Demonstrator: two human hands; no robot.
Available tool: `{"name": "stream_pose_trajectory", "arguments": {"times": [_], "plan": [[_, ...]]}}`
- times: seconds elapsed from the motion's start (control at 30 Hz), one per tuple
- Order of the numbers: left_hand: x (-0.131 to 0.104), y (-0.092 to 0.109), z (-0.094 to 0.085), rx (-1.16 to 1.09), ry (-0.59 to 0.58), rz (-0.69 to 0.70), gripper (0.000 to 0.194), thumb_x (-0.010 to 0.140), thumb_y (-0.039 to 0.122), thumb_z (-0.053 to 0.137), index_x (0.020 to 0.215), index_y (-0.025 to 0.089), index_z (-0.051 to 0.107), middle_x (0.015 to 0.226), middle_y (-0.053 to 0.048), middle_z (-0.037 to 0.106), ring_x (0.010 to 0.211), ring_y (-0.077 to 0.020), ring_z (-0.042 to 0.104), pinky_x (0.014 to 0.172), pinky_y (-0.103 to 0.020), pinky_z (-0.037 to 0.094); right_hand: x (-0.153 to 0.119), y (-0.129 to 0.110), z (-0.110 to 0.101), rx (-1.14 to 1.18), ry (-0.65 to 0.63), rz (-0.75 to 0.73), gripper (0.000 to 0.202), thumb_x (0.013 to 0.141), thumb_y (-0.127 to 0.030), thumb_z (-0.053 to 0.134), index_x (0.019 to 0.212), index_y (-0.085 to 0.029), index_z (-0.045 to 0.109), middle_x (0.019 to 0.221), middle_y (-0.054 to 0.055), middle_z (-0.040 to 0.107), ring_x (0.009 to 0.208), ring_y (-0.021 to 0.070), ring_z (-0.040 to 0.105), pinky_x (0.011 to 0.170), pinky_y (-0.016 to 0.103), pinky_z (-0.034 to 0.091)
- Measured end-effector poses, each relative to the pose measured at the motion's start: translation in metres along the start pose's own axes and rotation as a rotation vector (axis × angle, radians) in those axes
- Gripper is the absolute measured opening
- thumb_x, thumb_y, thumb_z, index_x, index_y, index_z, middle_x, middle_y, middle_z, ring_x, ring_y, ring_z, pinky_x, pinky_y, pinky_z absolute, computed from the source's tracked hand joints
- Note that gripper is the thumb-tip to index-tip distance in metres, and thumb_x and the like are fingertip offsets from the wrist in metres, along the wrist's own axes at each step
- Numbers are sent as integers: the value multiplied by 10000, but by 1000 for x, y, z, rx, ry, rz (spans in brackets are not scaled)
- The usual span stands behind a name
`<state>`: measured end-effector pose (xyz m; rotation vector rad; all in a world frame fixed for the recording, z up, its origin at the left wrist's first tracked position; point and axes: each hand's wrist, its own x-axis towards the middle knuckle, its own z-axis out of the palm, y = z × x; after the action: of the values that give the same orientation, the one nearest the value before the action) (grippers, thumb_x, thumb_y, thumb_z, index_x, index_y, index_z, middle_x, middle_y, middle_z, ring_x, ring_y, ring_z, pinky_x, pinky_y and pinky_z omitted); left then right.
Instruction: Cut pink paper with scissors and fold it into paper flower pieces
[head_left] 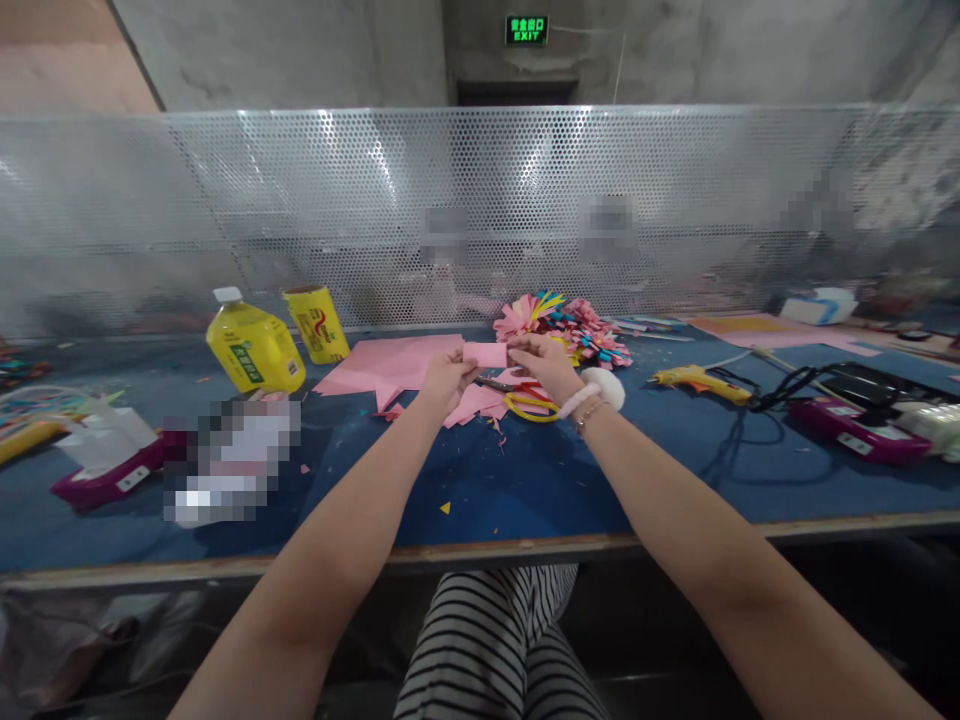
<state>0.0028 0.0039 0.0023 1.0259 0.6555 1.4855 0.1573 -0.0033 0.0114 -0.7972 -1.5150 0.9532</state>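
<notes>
A small rectangle of pink paper is held up between my two hands above the blue tabletop. My left hand pinches its left end, and the fingers of my right hand close on its right end. Just below lies a pair of scissors with yellow and red handles, its blades partly under my hands. Pink paper scraps surround the scissors. Behind my left hand a larger pink sheet lies flat.
Paper pom-poms sit behind my right hand. At left stand a yellow liquid bottle and a yellow canister. A yellow glue gun with its cable and a purple power strip lie right. A perforated metal screen borders the back.
</notes>
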Motion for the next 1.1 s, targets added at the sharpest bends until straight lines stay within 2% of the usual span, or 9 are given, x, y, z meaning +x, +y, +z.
{"name": "stream_pose_trajectory", "arguments": {"times": [0.13,0.27,0.37,0.53,0.83,1.1], "plan": [[2,-1,0,-62,-8,5,336,566,-98,454,785,132,566,725,5,628,714,-89,594,820,-284,451,1,4,1,-65,-21,79,147,619,-158,593,753,-130,540,655,7,581,557,95,567,536,229,481],[0,-1,2,-133,-65,-12,396,557,-112,432,834,138,564,784,-5,641,775,-93,601,873,-297,425,4,9,0,42,65,126,124,612,-114,592,724,-131,541,614,-4,580,552,81,564,593,224,490],[-2,-2,2,-143,-118,-38,365,576,-97,469,837,135,574,792,-14,643,764,-86,603,891,-293,412,6,11,-2,121,111,150,112,603,-117,592,705,-128,547,595,-17,569,527,66,546,581,211,481],[-6,-5,2,-94,-188,-53,260,601,-34,567,813,114,597,798,-41,646,782,-112,606,879,-298,416,7,11,-2,138,113,127,125,590,-150,587,711,-124,568,601,-20,567,526,60,529,582,209,469],[-10,-5,3,-57,-91,-44,79,609,78,627,671,92,580,657,-38,641,683,-116,615,787,-293,466,6,8,1,96,102,90,115,562,-162,585,658,-138,525,558,-39,530,502,60,514,552,208,458],[-11,-5,3,-21,-6,-35,117,586,133,644,649,108,549,607,-36,627,639,-125,612,764,-316,467,8,19,0,4,17,103,140,587,-171,570,706,-141,503,581,-28,546,505,74,529,535,211,457]]}}
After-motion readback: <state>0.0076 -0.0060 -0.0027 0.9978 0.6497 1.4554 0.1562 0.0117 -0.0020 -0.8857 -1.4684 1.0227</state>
